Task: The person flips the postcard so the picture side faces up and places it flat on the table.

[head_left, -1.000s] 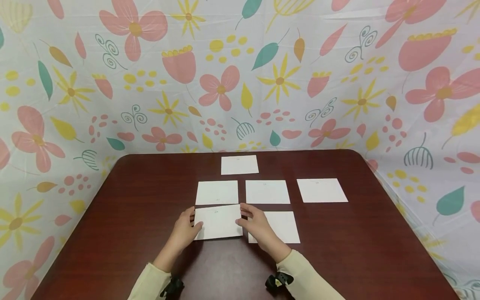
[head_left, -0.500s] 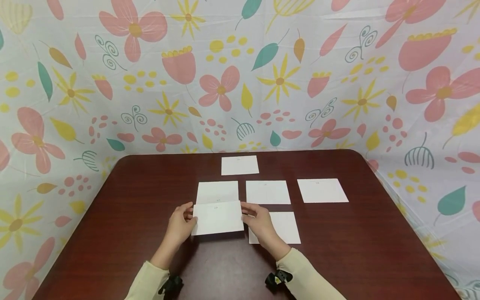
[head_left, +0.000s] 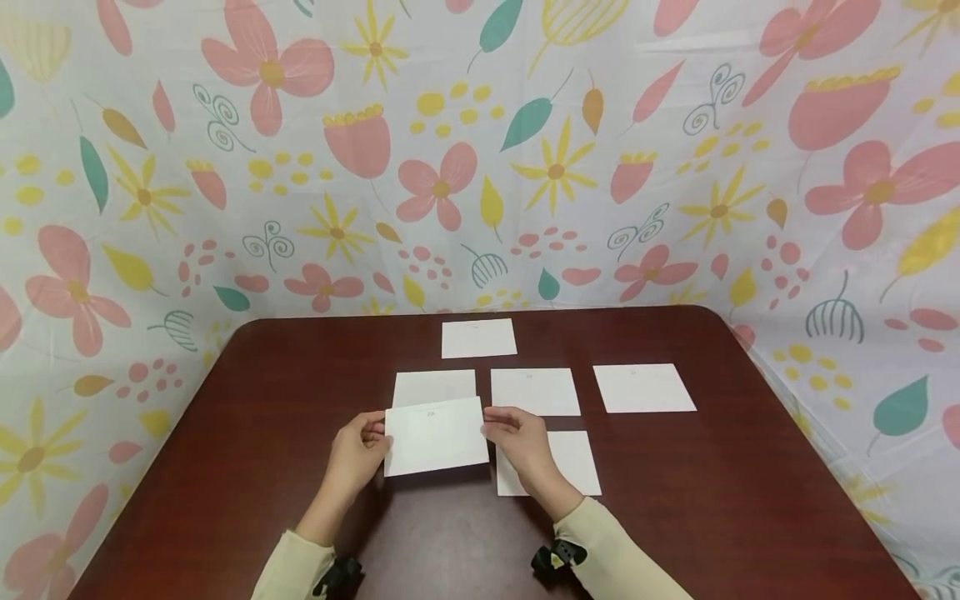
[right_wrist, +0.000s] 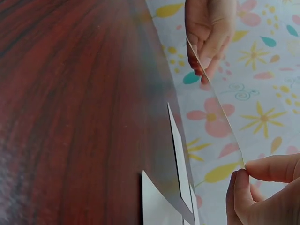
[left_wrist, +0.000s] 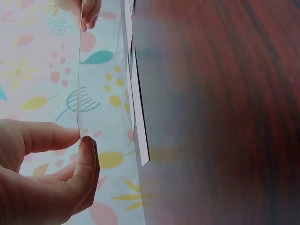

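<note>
In the head view a thin white card (head_left: 435, 437) with a small mark near its top edge is held up off the table. My left hand (head_left: 356, 457) pinches its left edge between thumb and fingers. At the opposite edge my right hand (head_left: 522, 443) pinches it the same way. Both wrist views show the card nearly edge-on, a thin line (left_wrist: 79, 70) between the two hands, clear of the tabletop. Its upper part hides the lower part of another white card (head_left: 435, 385) lying behind it. My right forearm and hand overlap a card (head_left: 576, 462) on the table.
More white cards lie flat: one at the back (head_left: 478, 338), one in the middle (head_left: 536, 392) and one to the right (head_left: 645, 388). The dark red-brown table (head_left: 750, 500) has a flower-printed cloth (head_left: 480, 167) hanging behind and beside it.
Both hands have raised the card, and it now overlaps more of the card behind it. Its right side has tipped slightly higher. The head view has shifted a little.
</note>
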The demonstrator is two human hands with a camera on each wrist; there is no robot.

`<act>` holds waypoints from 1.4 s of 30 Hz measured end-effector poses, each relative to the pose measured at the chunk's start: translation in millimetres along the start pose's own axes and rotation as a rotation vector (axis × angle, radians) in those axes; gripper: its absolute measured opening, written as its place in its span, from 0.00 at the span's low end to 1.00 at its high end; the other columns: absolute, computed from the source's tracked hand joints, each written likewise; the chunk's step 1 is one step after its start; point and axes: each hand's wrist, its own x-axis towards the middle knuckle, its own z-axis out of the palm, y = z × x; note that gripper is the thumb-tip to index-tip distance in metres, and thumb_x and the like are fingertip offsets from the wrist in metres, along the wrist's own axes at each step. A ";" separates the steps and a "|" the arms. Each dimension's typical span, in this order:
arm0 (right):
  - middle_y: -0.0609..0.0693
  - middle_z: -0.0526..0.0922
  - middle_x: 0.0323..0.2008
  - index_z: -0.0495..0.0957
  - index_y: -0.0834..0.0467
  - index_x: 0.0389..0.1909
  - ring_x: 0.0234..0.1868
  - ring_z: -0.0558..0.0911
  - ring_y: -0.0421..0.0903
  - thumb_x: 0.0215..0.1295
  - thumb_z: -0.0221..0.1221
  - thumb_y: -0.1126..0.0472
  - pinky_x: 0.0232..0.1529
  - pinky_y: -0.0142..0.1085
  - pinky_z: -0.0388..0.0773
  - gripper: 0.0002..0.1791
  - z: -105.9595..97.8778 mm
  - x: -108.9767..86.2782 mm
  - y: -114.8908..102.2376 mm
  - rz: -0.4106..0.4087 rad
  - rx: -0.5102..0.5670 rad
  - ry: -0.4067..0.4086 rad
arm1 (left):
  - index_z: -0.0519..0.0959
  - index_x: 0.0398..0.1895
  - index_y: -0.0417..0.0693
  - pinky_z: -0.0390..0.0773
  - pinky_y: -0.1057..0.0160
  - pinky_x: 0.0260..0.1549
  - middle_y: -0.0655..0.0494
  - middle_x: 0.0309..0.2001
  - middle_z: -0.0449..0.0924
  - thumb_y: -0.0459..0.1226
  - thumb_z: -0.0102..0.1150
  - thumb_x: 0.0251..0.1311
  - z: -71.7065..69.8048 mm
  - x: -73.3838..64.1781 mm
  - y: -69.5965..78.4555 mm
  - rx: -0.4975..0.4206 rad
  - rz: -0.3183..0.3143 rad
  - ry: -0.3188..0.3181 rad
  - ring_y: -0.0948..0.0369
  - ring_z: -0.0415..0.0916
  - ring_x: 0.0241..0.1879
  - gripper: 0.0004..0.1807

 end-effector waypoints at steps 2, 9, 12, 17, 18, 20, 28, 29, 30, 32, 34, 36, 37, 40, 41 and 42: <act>0.61 0.83 0.44 0.81 0.70 0.45 0.44 0.83 0.51 0.60 0.62 0.69 0.47 0.37 0.79 0.13 -0.2 -0.7 -1.2 0.018 0.001 0.008 | 0.78 0.47 0.29 0.78 0.67 0.34 0.44 0.35 0.79 0.23 0.59 0.53 -0.6 -0.3 -0.6 -0.013 -0.008 0.008 0.55 0.76 0.36 0.16; 0.57 0.84 0.41 0.83 0.67 0.40 0.42 0.82 0.46 0.59 0.64 0.67 0.45 0.36 0.79 0.10 -0.2 0.6 -5.2 0.039 -0.008 0.035 | 0.81 0.41 0.32 0.75 0.71 0.29 0.46 0.33 0.81 0.23 0.59 0.54 -3.7 -2.2 0.6 -0.042 -0.004 0.058 0.58 0.77 0.32 0.10; 0.55 0.84 0.39 0.83 0.67 0.39 0.39 0.82 0.43 0.58 0.65 0.67 0.43 0.35 0.79 0.09 0.0 2.0 -6.4 0.046 -0.008 0.035 | 0.81 0.38 0.32 0.74 0.71 0.28 0.46 0.32 0.81 0.23 0.60 0.54 -5.5 -2.8 2.1 -0.059 -0.001 0.078 0.60 0.76 0.30 0.08; 0.55 0.84 0.36 0.83 0.67 0.38 0.36 0.81 0.43 0.58 0.65 0.68 0.42 0.38 0.80 0.09 0.5 3.2 -5.6 0.039 0.009 0.023 | 0.80 0.35 0.33 0.74 0.72 0.26 0.46 0.31 0.81 0.24 0.60 0.55 -6.7 -3.8 3.8 -0.092 -0.002 0.099 0.63 0.76 0.29 0.05; 0.55 0.84 0.35 0.83 0.67 0.38 0.36 0.81 0.43 0.58 0.65 0.68 0.42 0.40 0.80 0.08 0.7 3.4 -5.6 0.037 0.011 0.023 | 0.80 0.35 0.33 0.74 0.72 0.26 0.45 0.31 0.81 0.23 0.61 0.55 -6.7 -3.7 4.0 -0.099 0.002 0.103 0.63 0.76 0.29 0.05; 0.54 0.84 0.34 0.83 0.67 0.37 0.35 0.81 0.44 0.58 0.65 0.68 0.42 0.41 0.80 0.08 1.2 4.2 -5.4 0.037 0.012 0.027 | 0.79 0.34 0.32 0.75 0.73 0.27 0.44 0.32 0.81 0.23 0.61 0.55 -6.8 -3.8 4.4 -0.127 0.003 0.103 0.63 0.76 0.28 0.04; 0.51 0.84 0.33 0.84 0.66 0.36 0.34 0.81 0.42 0.57 0.65 0.67 0.40 0.37 0.78 0.07 1.8 7.0 -5.3 0.037 0.011 0.041 | 0.79 0.31 0.36 0.75 0.72 0.29 0.45 0.32 0.82 0.25 0.62 0.55 -6.7 -3.6 4.5 -0.140 -0.001 0.128 0.66 0.76 0.28 0.02; 0.51 0.84 0.33 0.84 0.66 0.36 0.34 0.81 0.42 0.58 0.65 0.67 0.40 0.37 0.78 0.07 1.6 7.0 -5.0 0.036 0.008 0.042 | 0.80 0.30 0.36 0.74 0.72 0.29 0.45 0.32 0.82 0.25 0.63 0.55 -6.4 -3.4 3.8 -0.134 0.008 0.135 0.66 0.75 0.28 0.02; 0.51 0.84 0.34 0.84 0.66 0.36 0.34 0.80 0.42 0.58 0.65 0.67 0.40 0.38 0.78 0.07 1.4 7.0 -4.7 0.034 0.006 0.043 | 0.80 0.30 0.36 0.73 0.72 0.30 0.46 0.32 0.83 0.25 0.63 0.55 -6.3 -3.4 3.2 -0.130 0.019 0.142 0.66 0.74 0.28 0.02; 0.52 0.84 0.34 0.84 0.66 0.37 0.34 0.80 0.42 0.58 0.65 0.66 0.41 0.38 0.78 0.08 1.1 7.1 -4.5 0.035 0.002 0.044 | 0.81 0.31 0.35 0.73 0.72 0.30 0.45 0.32 0.83 0.24 0.63 0.54 -5.7 -3.1 1.7 -0.142 0.038 0.149 0.67 0.74 0.29 0.02; 0.52 0.84 0.35 0.84 0.65 0.37 0.34 0.81 0.42 0.58 0.65 0.66 0.41 0.38 0.78 0.08 1.0 7.9 -4.2 0.040 0.001 0.047 | 0.82 0.32 0.34 0.73 0.72 0.31 0.45 0.32 0.83 0.24 0.63 0.54 -5.5 -3.1 0.7 -0.156 0.058 0.152 0.68 0.74 0.29 0.03; 0.52 0.85 0.36 0.84 0.65 0.37 0.35 0.81 0.41 0.58 0.65 0.66 0.41 0.35 0.78 0.08 0.8 8.0 -4.1 0.043 -0.003 0.050 | 0.83 0.32 0.35 0.73 0.72 0.30 0.45 0.32 0.83 0.24 0.64 0.54 -5.4 -3.2 0.2 -0.162 0.069 0.155 0.68 0.74 0.29 0.03; 0.52 0.85 0.36 0.84 0.65 0.37 0.36 0.81 0.41 0.58 0.65 0.66 0.41 0.35 0.78 0.08 0.8 8.1 -4.1 0.048 -0.001 0.052 | 0.83 0.32 0.36 0.73 0.72 0.30 0.46 0.32 0.83 0.24 0.64 0.54 -5.5 -3.3 0.1 -0.164 0.070 0.155 0.68 0.74 0.29 0.03; 0.54 0.85 0.38 0.84 0.66 0.38 0.36 0.82 0.43 0.59 0.63 0.67 0.43 0.35 0.77 0.08 0.6 8.2 -4.0 0.052 0.008 0.060 | 0.84 0.31 0.38 0.73 0.72 0.30 0.46 0.33 0.83 0.24 0.63 0.55 -5.6 -3.5 -0.1 -0.154 0.064 0.153 0.68 0.74 0.30 0.04; 0.54 0.85 0.38 0.84 0.66 0.38 0.37 0.83 0.44 0.60 0.62 0.67 0.44 0.36 0.78 0.08 0.5 8.0 -4.2 0.052 0.011 0.063 | 0.84 0.31 0.39 0.73 0.73 0.30 0.46 0.34 0.83 0.23 0.62 0.55 -5.6 -3.6 -0.2 -0.151 0.055 0.151 0.67 0.75 0.30 0.05; 0.55 0.85 0.39 0.84 0.67 0.38 0.37 0.83 0.46 0.60 0.61 0.67 0.46 0.38 0.78 0.08 0.4 7.8 -4.4 0.055 0.019 0.064 | 0.84 0.32 0.39 0.73 0.73 0.29 0.46 0.34 0.84 0.23 0.61 0.55 -5.6 -3.7 -0.2 -0.150 0.045 0.150 0.66 0.75 0.30 0.06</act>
